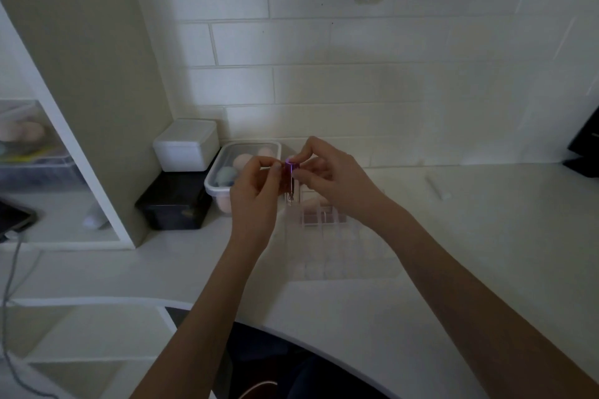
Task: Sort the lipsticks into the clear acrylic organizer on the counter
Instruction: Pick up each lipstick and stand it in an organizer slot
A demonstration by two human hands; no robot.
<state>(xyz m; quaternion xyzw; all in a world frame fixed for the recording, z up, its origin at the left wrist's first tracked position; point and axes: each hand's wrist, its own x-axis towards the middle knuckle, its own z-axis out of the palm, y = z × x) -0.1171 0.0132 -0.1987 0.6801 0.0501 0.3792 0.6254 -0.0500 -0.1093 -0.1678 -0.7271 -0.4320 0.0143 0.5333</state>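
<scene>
A small purple lipstick (pixel 290 175) stands upright between both hands, above the counter. My left hand (pixel 256 194) pinches its left side with thumb and fingertips. My right hand (pixel 327 176) pinches its top and right side. Just below and behind them sits the clear acrylic organizer (pixel 327 236), with a grid of compartments; some pinkish items show in its far cells, partly hidden by my right wrist.
A clear tub (pixel 227 168) of pastel sponges stands left of the organizer, beside a white box (pixel 186 146) stacked on a black box (pixel 176 204). A small white stick (pixel 436 188) lies at right. A dark object (pixel 583 152) sits at the far right edge.
</scene>
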